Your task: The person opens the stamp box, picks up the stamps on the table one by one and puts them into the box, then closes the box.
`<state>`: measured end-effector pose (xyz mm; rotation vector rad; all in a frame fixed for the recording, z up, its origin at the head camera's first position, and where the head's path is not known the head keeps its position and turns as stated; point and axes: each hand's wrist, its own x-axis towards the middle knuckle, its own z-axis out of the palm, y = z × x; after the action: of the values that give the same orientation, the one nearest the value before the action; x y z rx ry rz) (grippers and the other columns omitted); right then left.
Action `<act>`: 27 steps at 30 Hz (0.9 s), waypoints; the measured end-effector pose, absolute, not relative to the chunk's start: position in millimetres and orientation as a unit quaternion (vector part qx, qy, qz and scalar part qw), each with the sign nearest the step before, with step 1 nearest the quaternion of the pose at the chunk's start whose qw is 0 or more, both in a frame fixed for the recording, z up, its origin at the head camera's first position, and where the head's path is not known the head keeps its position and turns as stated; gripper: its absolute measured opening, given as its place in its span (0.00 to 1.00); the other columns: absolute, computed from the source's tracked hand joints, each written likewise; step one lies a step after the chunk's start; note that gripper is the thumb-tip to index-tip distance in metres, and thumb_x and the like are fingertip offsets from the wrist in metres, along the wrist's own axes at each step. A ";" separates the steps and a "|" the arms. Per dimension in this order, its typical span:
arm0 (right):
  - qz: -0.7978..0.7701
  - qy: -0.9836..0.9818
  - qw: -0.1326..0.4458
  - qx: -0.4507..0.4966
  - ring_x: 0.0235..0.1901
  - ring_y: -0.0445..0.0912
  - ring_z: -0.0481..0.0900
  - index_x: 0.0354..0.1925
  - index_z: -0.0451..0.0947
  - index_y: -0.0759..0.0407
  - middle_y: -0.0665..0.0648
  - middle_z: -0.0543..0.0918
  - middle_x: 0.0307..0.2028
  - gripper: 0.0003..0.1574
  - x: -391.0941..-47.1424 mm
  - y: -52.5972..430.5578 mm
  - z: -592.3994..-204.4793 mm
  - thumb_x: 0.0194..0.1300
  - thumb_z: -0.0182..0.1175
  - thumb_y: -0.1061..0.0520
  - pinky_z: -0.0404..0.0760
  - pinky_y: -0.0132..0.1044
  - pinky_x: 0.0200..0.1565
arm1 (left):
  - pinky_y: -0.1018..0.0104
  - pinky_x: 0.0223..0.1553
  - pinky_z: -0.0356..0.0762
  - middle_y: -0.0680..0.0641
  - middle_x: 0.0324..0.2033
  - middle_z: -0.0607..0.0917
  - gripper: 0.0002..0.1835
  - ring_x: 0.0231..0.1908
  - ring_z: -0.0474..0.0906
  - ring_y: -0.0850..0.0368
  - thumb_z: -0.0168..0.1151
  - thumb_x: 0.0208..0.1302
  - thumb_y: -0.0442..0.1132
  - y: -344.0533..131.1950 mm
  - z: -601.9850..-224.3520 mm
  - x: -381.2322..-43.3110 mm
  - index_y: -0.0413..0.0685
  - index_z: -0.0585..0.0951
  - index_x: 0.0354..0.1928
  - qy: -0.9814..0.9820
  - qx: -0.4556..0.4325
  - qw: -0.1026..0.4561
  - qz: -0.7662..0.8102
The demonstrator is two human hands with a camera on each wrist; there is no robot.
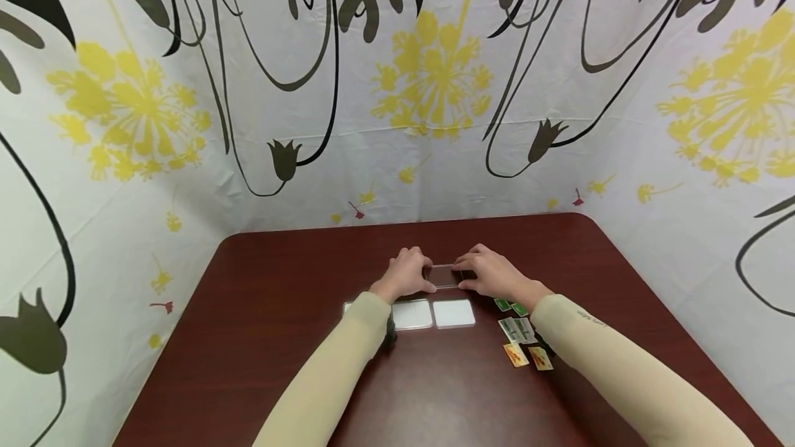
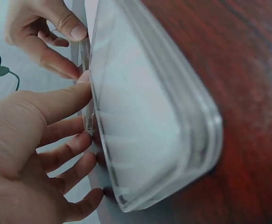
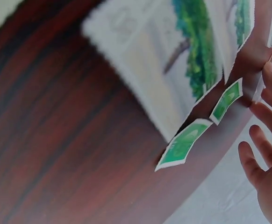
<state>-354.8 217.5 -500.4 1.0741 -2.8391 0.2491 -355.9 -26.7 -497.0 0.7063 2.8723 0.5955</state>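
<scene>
A thin clear plastic plate (image 1: 444,276) is held between the two hands over the far middle of the table. My left hand (image 1: 406,273) pinches its left end between thumb and fingers, the other fingers loosely bent. At the right end, my right hand (image 1: 491,273) grips it the same way. The left wrist view shows both thumbs at the edge of the plate (image 2: 85,56). Nearer the body lie clear flat cases with white inside, one case (image 1: 413,314) beside another case (image 1: 453,312); a third case (image 1: 347,307) is mostly behind the left sleeve.
Right of the cases lie several stamps: green stamps (image 1: 519,309), grey stamps (image 1: 512,330) and orange stamps (image 1: 515,354), partly beside the right forearm. The dark red-brown table (image 1: 279,274) ends at a patterned cloth (image 1: 422,185) behind it.
</scene>
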 end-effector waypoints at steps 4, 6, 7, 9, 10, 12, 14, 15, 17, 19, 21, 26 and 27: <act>0.097 -0.936 0.040 0.337 0.54 0.50 0.73 0.56 0.85 0.51 0.50 0.83 0.56 0.25 -352.4 219.0 -497.0 0.62 0.73 0.47 0.78 0.49 0.50 | 0.50 0.51 0.68 0.50 0.50 0.76 0.30 0.49 0.67 0.51 0.75 0.58 0.53 -25.4 -494.7 -356.0 0.50 0.83 0.60 0.949 0.236 0.064 0.199; 0.099 -0.938 0.034 0.331 0.56 0.50 0.73 0.57 0.85 0.50 0.50 0.83 0.57 0.25 -351.6 219.5 -496.5 0.62 0.72 0.47 0.78 0.50 0.52 | 0.50 0.51 0.67 0.51 0.51 0.76 0.30 0.50 0.67 0.51 0.75 0.58 0.54 -25.4 -494.5 -354.9 0.50 0.83 0.61 0.950 0.234 0.064 0.196; 0.100 -0.939 0.031 0.328 0.56 0.50 0.73 0.57 0.85 0.50 0.50 0.83 0.57 0.25 -351.5 219.7 -496.5 0.62 0.72 0.47 0.78 0.50 0.52 | 0.49 0.52 0.67 0.51 0.51 0.76 0.30 0.51 0.67 0.51 0.75 0.59 0.53 -25.6 -494.5 -354.4 0.51 0.83 0.61 0.950 0.234 0.064 0.196; 0.099 -0.939 0.028 0.327 0.57 0.51 0.73 0.57 0.85 0.50 0.50 0.83 0.57 0.25 -351.5 219.4 -497.2 0.63 0.72 0.47 0.78 0.50 0.52 | 0.49 0.52 0.67 0.51 0.52 0.76 0.30 0.52 0.67 0.51 0.75 0.59 0.54 -26.0 -494.8 -353.4 0.51 0.83 0.61 0.951 0.231 0.062 0.195; 0.100 -0.940 0.026 0.325 0.57 0.51 0.73 0.57 0.85 0.50 0.49 0.83 0.57 0.25 -351.7 219.1 -497.6 0.63 0.72 0.46 0.78 0.50 0.52 | 0.49 0.52 0.67 0.51 0.52 0.76 0.30 0.52 0.68 0.51 0.75 0.58 0.54 -26.3 -495.2 -353.1 0.51 0.83 0.61 0.951 0.231 0.060 0.196; 0.099 -0.941 0.027 0.323 0.57 0.50 0.74 0.57 0.85 0.49 0.49 0.83 0.57 0.26 -352.0 218.1 -498.5 0.62 0.72 0.46 0.78 0.50 0.52 | 0.48 0.53 0.67 0.51 0.52 0.76 0.30 0.52 0.68 0.50 0.75 0.58 0.54 -27.0 -495.7 -352.4 0.51 0.83 0.61 0.952 0.228 0.057 0.197; 0.096 -0.943 0.027 0.319 0.57 0.50 0.74 0.57 0.85 0.49 0.49 0.83 0.56 0.26 -351.7 218.1 -499.9 0.62 0.73 0.46 0.78 0.50 0.52 | 0.48 0.53 0.67 0.51 0.52 0.77 0.31 0.52 0.68 0.50 0.76 0.57 0.54 -26.5 -496.3 -351.4 0.51 0.83 0.61 0.952 0.224 0.057 0.199; 0.096 -0.944 0.027 0.316 0.57 0.50 0.74 0.57 0.85 0.49 0.49 0.83 0.56 0.26 -351.5 218.1 -500.3 0.61 0.73 0.46 0.79 0.49 0.52 | 0.47 0.52 0.67 0.51 0.51 0.77 0.31 0.51 0.68 0.51 0.76 0.57 0.54 -26.2 -496.7 -351.0 0.51 0.83 0.61 0.952 0.223 0.057 0.200; 0.098 -0.945 0.027 0.311 0.56 0.50 0.74 0.57 0.85 0.49 0.49 0.84 0.56 0.27 -351.2 217.7 -500.9 0.61 0.73 0.46 0.79 0.49 0.51 | 0.47 0.53 0.67 0.51 0.51 0.77 0.32 0.51 0.68 0.51 0.76 0.57 0.53 -26.0 -495.7 -350.2 0.50 0.82 0.62 0.953 0.218 0.062 0.202; 0.102 -0.946 0.029 0.306 0.57 0.51 0.74 0.57 0.85 0.50 0.51 0.84 0.56 0.27 -351.0 217.3 -500.9 0.60 0.74 0.46 0.79 0.50 0.50 | 0.47 0.53 0.68 0.51 0.50 0.77 0.33 0.50 0.69 0.51 0.76 0.57 0.53 -26.3 -493.8 -350.1 0.50 0.81 0.63 0.953 0.215 0.066 0.202; 0.107 -0.946 0.032 0.303 0.57 0.52 0.74 0.57 0.85 0.51 0.52 0.83 0.56 0.28 -350.6 217.1 -499.1 0.59 0.75 0.47 0.79 0.50 0.50 | 0.45 0.54 0.68 0.50 0.52 0.78 0.35 0.52 0.70 0.51 0.76 0.56 0.54 -26.9 -490.9 -349.9 0.50 0.80 0.65 0.954 0.216 0.068 0.198; 0.111 -0.945 0.046 0.303 0.59 0.52 0.72 0.58 0.84 0.51 0.51 0.82 0.58 0.29 -347.6 216.3 -486.7 0.58 0.76 0.49 0.79 0.51 0.52 | 0.39 0.60 0.66 0.48 0.55 0.77 0.41 0.58 0.73 0.49 0.77 0.56 0.55 -31.2 -480.9 -347.3 0.50 0.75 0.70 0.952 0.222 0.078 0.197; 0.112 -0.944 0.050 0.306 0.60 0.52 0.72 0.58 0.84 0.52 0.51 0.82 0.58 0.29 -346.4 216.0 -482.9 0.58 0.76 0.50 0.79 0.51 0.52 | 0.38 0.61 0.65 0.48 0.56 0.77 0.41 0.58 0.73 0.48 0.77 0.56 0.55 -32.5 -478.7 -346.3 0.51 0.75 0.70 0.951 0.223 0.079 0.198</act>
<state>-346.4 216.0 -482.9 0.9328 -2.8746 0.3398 -346.3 -32.5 -478.7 0.6670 2.8459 0.5933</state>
